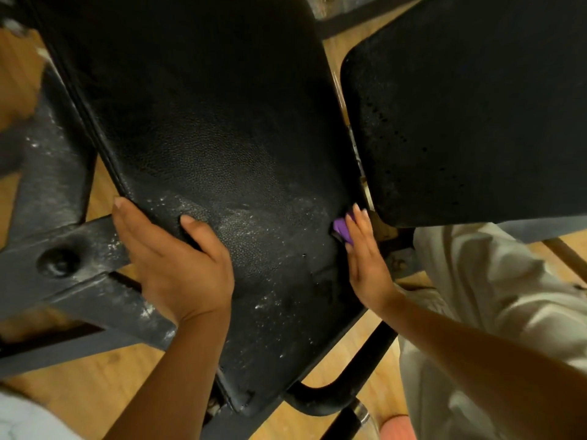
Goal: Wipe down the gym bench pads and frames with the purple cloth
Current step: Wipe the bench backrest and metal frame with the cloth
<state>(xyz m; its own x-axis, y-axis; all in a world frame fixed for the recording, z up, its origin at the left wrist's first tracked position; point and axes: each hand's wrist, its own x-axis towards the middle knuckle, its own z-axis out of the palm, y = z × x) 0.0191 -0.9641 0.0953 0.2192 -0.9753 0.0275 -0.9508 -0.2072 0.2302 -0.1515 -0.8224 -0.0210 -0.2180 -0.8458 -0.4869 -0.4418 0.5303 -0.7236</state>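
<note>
A long black bench pad (216, 131) fills the middle of the view, with white dust across its near part. My left hand (178, 262) grips the pad's left edge, thumb on top and fingers wrapped around the side. My right hand (365, 258) presses the purple cloth (343, 230) against the pad's right edge, in the gap beside a second black pad (470, 106). Only a small fold of the cloth shows beyond my fingers. The dusty grey metal frame (73, 268) runs under the pad at the left.
A black curved tube (330, 398) of the frame sits below the pad's near end. The floor (104, 389) is wooden. My light trouser leg (486, 290) is at the right, close to the second pad. A pinkish shoe tip (397, 428) shows at the bottom.
</note>
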